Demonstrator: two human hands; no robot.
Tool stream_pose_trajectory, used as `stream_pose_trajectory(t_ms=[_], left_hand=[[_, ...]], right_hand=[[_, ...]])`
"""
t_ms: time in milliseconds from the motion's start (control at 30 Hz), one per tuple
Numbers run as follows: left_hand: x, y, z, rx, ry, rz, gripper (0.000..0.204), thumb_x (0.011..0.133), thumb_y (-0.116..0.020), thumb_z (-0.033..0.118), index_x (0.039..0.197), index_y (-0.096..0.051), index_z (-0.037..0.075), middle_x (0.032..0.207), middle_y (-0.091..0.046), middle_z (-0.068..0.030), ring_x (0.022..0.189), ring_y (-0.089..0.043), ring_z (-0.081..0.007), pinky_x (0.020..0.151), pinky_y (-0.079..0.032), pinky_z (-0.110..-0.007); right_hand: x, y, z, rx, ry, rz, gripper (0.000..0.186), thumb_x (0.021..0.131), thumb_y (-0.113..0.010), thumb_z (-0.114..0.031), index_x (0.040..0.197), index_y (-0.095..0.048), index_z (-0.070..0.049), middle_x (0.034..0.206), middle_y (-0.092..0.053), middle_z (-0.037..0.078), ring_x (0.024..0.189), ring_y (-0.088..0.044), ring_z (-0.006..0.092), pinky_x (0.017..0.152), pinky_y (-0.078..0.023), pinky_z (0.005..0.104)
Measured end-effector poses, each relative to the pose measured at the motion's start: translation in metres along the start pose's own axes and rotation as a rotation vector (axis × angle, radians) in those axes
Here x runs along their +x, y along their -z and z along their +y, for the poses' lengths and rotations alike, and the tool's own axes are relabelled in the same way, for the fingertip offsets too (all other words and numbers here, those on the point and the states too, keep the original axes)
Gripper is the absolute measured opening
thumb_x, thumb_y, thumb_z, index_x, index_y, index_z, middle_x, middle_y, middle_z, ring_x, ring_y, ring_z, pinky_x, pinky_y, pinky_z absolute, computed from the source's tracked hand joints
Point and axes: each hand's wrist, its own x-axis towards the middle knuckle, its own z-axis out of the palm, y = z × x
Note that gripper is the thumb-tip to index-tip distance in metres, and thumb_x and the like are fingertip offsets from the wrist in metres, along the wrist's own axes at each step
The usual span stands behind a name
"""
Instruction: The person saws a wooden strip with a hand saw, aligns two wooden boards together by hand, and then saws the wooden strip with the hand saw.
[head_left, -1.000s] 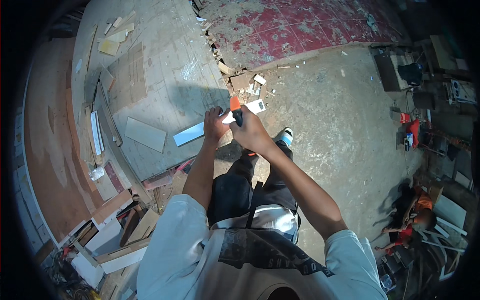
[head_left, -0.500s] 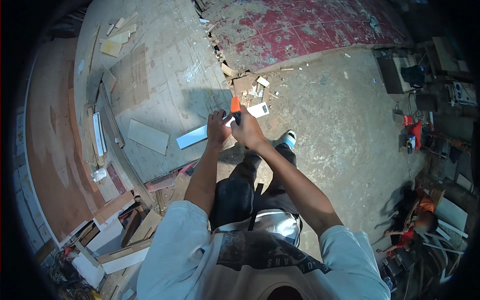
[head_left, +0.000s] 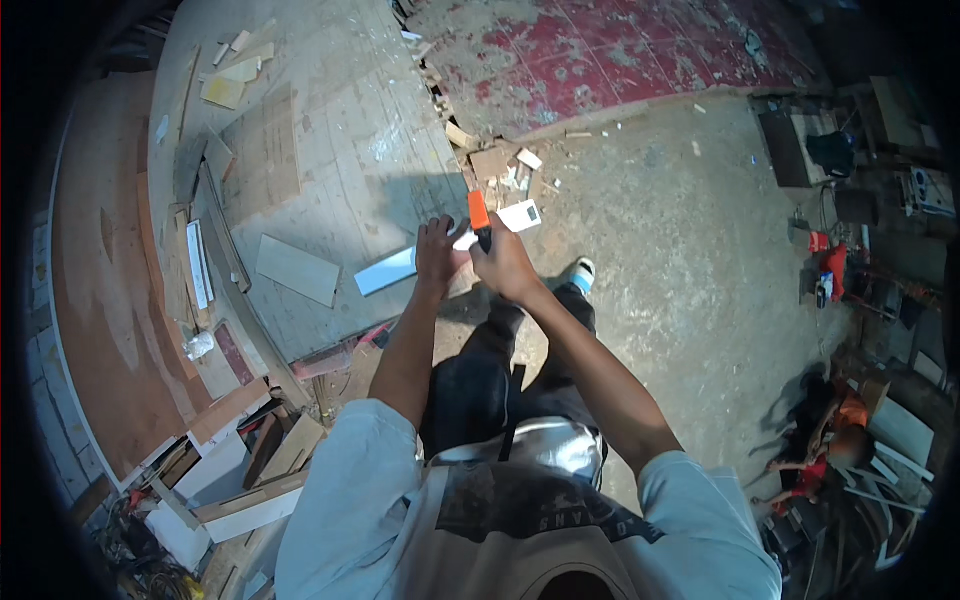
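Observation:
A long narrow white board [head_left: 386,272] lies across the edge of the worktable [head_left: 340,160], its right end [head_left: 521,215] reaching past the edge and marked by a small dark rectangle. My left hand [head_left: 437,255] grips the board near its middle, fingers over the top. Just to the right, my right hand [head_left: 507,263] is closed around the black grip of a hand tool with an orange block-shaped end [head_left: 478,208]. Its exact kind cannot be made out. The tool is over the board; whether it touches is hidden by my hand.
A loose thin panel [head_left: 298,270] and several wood strips lie on the table. Offcuts [head_left: 528,160] litter the concrete floor beside it. A brown wood sheet [head_left: 115,280] runs along the far left. Another person [head_left: 840,440] is low at the right, among scrap.
My right hand and the orange-ended tool have shifted slightly to the right, widening the gap to my left hand. The left hand and board have barely moved.

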Motion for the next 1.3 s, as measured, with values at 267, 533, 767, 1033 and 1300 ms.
stream_pose_trajectory(t_ms=[267,533,767,1033,1300], left_hand=[[-0.008,0.003,-0.002,0.128,0.026,0.063,0.053,0.061,-0.082,0.047,0.103,-0.067,0.018,0.09,-0.057,-0.0048,0.082,-0.054,-0.0244,0.071,-0.041,-0.039],[-0.001,-0.009,-0.004,0.04,-0.026,0.042,0.059,0.058,-0.083,0.045,0.109,-0.066,0.019,0.092,-0.055,-0.0042,0.086,-0.053,-0.0234,0.073,-0.04,-0.038],[-0.019,-0.004,-0.01,0.066,0.026,-0.009,0.064,0.058,-0.083,0.048,0.114,-0.064,0.023,0.092,-0.055,-0.0041,0.086,-0.054,-0.0243,0.074,-0.04,-0.038],[0.001,-0.008,0.001,0.04,0.004,-0.012,0.052,0.067,-0.078,0.048,0.112,-0.067,0.022,0.093,-0.056,-0.0047,0.085,-0.053,-0.0242,0.073,-0.04,-0.038],[-0.017,-0.002,-0.012,0.053,0.042,0.003,0.056,0.064,-0.081,0.047,0.111,-0.065,0.022,0.089,-0.056,-0.0046,0.082,-0.054,-0.0248,0.072,-0.041,-0.039]], right_hand=[[-0.084,0.022,-0.079,0.07,0.028,-0.044,0.04,0.084,-0.06,-0.002,0.121,-0.048,0.005,0.086,-0.062,0.029,0.094,-0.068,0.04,0.074,-0.051,0.0406],[-0.004,0.003,-0.011,0.055,-0.004,0.008,0.031,0.084,-0.06,-0.006,0.113,-0.054,0.003,0.078,-0.061,0.022,0.071,-0.062,0.0298,0.068,-0.049,0.0393],[-0.096,0.022,-0.07,0.063,0.005,-0.04,0.039,0.083,-0.06,-0.002,0.121,-0.051,0.003,0.085,-0.063,0.024,0.082,-0.068,0.0347,0.074,-0.05,0.0404],[-0.019,0.002,0.013,0.022,0.04,-0.04,0.044,0.083,-0.06,-0.006,0.125,-0.051,0.001,0.074,-0.06,0.021,0.064,-0.062,0.0302,0.063,-0.048,0.0397],[-0.108,0.028,-0.075,0.089,-0.03,-0.086,0.033,0.083,-0.059,-0.001,0.115,-0.054,0.004,0.081,-0.061,0.019,0.077,-0.064,0.0261,0.072,-0.049,0.0371]])
